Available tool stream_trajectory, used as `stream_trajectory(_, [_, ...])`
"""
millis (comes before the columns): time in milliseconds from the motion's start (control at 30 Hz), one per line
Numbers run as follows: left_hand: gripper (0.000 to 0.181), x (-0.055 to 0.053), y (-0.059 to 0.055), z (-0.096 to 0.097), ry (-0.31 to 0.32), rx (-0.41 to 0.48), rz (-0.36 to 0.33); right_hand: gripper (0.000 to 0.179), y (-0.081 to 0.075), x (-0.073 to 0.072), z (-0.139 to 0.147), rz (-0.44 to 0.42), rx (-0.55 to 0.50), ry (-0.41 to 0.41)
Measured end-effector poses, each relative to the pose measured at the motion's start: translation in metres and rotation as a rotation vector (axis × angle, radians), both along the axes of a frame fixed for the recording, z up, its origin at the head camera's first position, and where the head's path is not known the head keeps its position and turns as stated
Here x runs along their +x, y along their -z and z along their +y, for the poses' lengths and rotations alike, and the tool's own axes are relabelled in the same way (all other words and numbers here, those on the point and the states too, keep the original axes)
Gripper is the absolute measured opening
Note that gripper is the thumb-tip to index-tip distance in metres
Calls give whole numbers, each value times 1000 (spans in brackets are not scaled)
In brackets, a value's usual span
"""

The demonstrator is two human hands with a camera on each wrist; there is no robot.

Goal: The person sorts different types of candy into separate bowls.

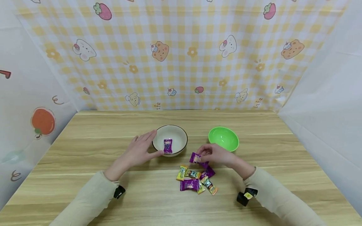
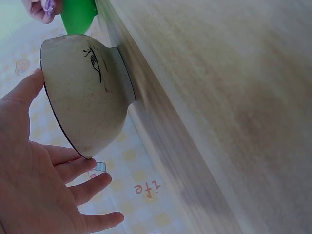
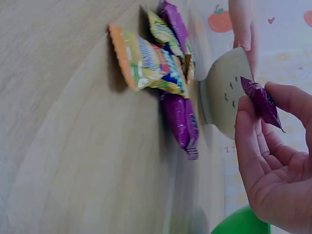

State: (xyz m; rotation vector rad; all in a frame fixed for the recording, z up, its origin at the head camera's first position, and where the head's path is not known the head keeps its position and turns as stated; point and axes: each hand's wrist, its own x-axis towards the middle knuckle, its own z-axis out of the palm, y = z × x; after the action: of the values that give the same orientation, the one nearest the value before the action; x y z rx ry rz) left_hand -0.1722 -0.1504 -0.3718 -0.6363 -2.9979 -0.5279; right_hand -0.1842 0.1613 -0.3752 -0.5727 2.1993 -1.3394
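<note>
A cream bowl with a dark rim (image 1: 179,135) stands on the table, and one purple-wrapped candy (image 1: 167,146) lies inside it. My left hand (image 1: 139,149) spreads its thumb and forefinger along the bowl's left side, fingertips right at the rim. The left wrist view shows the bowl's outer wall (image 2: 83,97) between that thumb and the fingers, which are fairly straight. Between thumb and fingertips my right hand (image 1: 216,154) pinches a purple-wrapped candy (image 3: 263,103), held above the table to the right of the bowl. Below that hand is a loose group of yellow (image 1: 181,173) and purple candies (image 1: 189,185).
A green bowl (image 1: 223,138) stands just behind the right hand. The wooden table (image 1: 99,135) runs back to a checked cloth (image 1: 181,72), with white cloth walls (image 1: 325,78) at both sides. Each wrist carries a black strapped device (image 1: 242,199).
</note>
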Motion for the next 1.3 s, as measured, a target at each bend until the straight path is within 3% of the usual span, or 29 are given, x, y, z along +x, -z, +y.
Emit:
stream_trajectory(733, [90,-2,-1,0,7,9,1,25,-39,-17,3,53,10,56])
stream_trajectory(1033, [89,-2,0,0,3,15,-1,27,-48,-28,-3,58,26,107])
stream_trajectory(1300, [89,-2,1,0,2,12,0,26,-48,-38,-13,41,-36,124])
